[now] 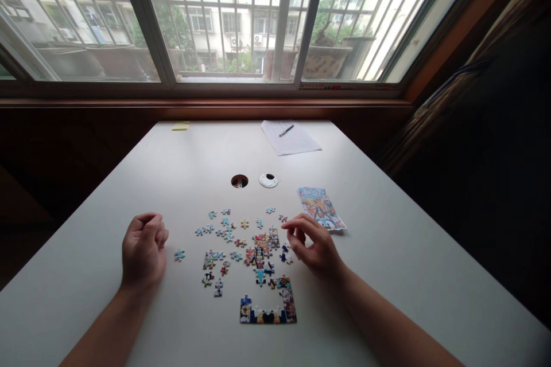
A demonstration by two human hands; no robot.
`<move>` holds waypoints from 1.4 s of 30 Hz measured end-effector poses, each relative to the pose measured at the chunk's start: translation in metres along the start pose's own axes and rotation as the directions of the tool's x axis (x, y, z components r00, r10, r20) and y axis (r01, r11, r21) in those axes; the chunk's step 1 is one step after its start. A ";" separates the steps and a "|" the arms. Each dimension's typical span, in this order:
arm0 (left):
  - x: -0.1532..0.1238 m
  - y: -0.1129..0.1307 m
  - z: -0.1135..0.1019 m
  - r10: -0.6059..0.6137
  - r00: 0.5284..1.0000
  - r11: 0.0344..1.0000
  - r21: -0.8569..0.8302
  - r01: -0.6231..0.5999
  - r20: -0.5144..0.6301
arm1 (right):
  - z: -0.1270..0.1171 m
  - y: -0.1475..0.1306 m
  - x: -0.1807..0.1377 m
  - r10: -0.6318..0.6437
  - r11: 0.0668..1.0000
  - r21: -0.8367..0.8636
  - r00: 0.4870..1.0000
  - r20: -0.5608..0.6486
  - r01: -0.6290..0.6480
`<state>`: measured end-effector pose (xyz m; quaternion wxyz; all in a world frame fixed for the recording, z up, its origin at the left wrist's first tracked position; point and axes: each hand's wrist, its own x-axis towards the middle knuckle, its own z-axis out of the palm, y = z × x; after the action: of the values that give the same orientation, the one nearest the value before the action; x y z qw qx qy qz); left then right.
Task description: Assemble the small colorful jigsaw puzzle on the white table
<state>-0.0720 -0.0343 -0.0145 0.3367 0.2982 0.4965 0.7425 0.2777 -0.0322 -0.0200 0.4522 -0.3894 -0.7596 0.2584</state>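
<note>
My left hand rests as a fist on the white table, with no object showing in it. A loose blue puzzle piece lies just to its right. My right hand hovers with loosely bent fingers apart, holding nothing visible. Its index fingertip is close to a small puzzle piece, and dark blue pieces lie by the thumb. Between my hands is a joined colourful puzzle section. Nearer me sits a joined corner and bottom edge section. Several loose pieces are scattered to the left.
A printed picture sheet lies beyond my right hand. Farther back are white papers with a pen on top, and a yellow note. A round hole and its cover are mid-table. A barred window stands behind.
</note>
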 end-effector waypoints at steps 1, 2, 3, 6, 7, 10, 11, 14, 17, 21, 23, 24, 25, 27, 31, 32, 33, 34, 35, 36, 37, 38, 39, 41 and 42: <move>0.000 0.000 0.000 0.001 1.000 1.000 0.001 -0.001 0.000 | 0.000 0.001 0.000 0.009 1.000 0.005 1.000 -0.007 -0.009; 0.000 0.000 0.000 -0.001 1.000 1.000 0.004 0.001 0.001 | 0.000 0.001 -0.001 0.016 1.000 0.010 1.000 -0.012 -0.016; 0.000 0.000 0.000 -0.004 1.000 1.000 0.007 0.004 0.003 | 0.000 0.001 -0.001 0.021 1.000 0.012 1.000 -0.015 -0.021; -0.001 0.001 0.001 -0.011 1.000 1.000 0.022 0.010 0.008 | -0.001 0.000 0.000 0.030 1.000 0.005 0.999 -0.030 -0.030; -0.001 0.002 0.001 -0.009 1.000 1.000 0.028 0.008 0.008 | -0.001 0.000 0.001 0.031 1.000 0.002 0.999 -0.033 -0.031; -0.002 0.003 0.002 -0.005 1.000 0.999 0.047 0.005 0.011 | -0.002 -0.001 0.001 0.036 0.999 -0.006 0.998 -0.043 -0.036; -0.002 0.003 0.002 -0.005 1.000 0.999 0.050 0.004 0.013 | -0.002 -0.001 0.001 0.040 0.999 -0.012 0.998 -0.047 -0.041; -0.003 0.003 0.002 -0.002 1.000 0.999 0.045 0.002 0.013 | -0.003 0.000 0.001 0.059 0.997 -0.038 0.996 -0.067 -0.062; -0.002 0.002 0.002 -0.002 1.000 0.999 0.033 0.001 0.011 | -0.003 0.001 0.000 0.066 0.995 -0.063 0.994 -0.086 -0.071; -0.001 -0.001 0.000 0.020 1.000 0.999 0.041 -0.021 0.019 | -0.002 0.002 0.001 0.064 0.995 -0.070 0.993 -0.103 -0.071; -0.001 -0.002 0.000 0.034 0.999 0.998 0.049 -0.035 0.019 | -0.003 0.002 0.001 0.066 0.995 -0.068 0.992 -0.105 -0.074; -0.001 -0.002 0.000 0.036 0.999 0.998 0.051 -0.037 0.020 | -0.003 0.001 0.001 0.067 0.995 -0.067 0.992 -0.106 -0.074; -0.001 -0.002 0.000 0.035 0.999 0.998 0.052 -0.036 0.022 | -0.003 0.001 0.001 0.066 0.995 -0.066 0.992 -0.105 -0.074; -0.001 -0.002 0.000 0.033 0.999 0.998 0.052 -0.034 0.020 | -0.003 0.001 0.001 0.065 0.995 -0.064 0.992 -0.105 -0.072; -0.002 0.000 0.001 0.033 0.999 0.998 0.052 -0.034 0.016 | -0.004 0.001 0.001 0.066 0.996 -0.059 0.992 -0.106 -0.072; -0.003 0.000 0.001 0.032 0.999 0.998 0.050 -0.033 0.019 | -0.004 0.001 0.001 0.066 0.996 -0.058 0.992 -0.108 -0.072; -0.003 0.001 0.001 0.034 0.999 0.998 0.045 -0.035 0.023 | -0.004 0.001 0.001 0.065 0.996 -0.056 0.992 -0.109 -0.072; -0.003 0.001 0.002 0.039 0.999 0.998 0.037 -0.040 0.028 | -0.004 0.001 0.001 0.066 0.996 -0.055 0.992 -0.111 -0.072; -0.004 0.001 0.002 0.046 0.998 0.999 0.026 -0.047 0.036 | -0.004 0.001 0.001 0.067 0.996 -0.053 0.991 -0.112 -0.073; -0.004 0.001 0.002 0.052 0.998 0.998 0.015 -0.053 0.042 | -0.004 0.001 0.001 0.069 0.996 -0.052 0.991 -0.112 -0.075; -0.004 0.002 0.003 0.058 0.997 0.998 0.003 -0.058 0.044 | -0.004 0.001 0.001 0.070 0.996 -0.050 0.991 -0.111 -0.076; -0.004 0.002 0.003 0.061 0.997 0.998 -0.006 -0.060 0.042 | -0.004 0.001 0.001 0.071 0.996 -0.048 0.992 -0.109 -0.076; -0.004 0.002 0.003 0.061 0.997 0.998 -0.012 -0.061 0.037 | -0.004 0.001 0.001 0.070 0.996 -0.047 0.992 -0.106 -0.076; -0.004 0.002 0.003 0.058 0.998 0.998 -0.011 -0.057 0.027 | -0.004 0.000 0.001 0.068 0.996 -0.046 0.992 -0.102 -0.073; -0.003 0.002 0.003 0.055 0.998 0.998 -0.003 -0.055 0.026 | -0.004 0.000 0.001 0.067 0.996 -0.047 0.992 -0.103 -0.072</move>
<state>-0.0680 -0.0355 -0.0118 0.3229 0.3209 0.4830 0.7480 0.2809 -0.0309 -0.0176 0.4710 -0.4398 -0.7278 0.2346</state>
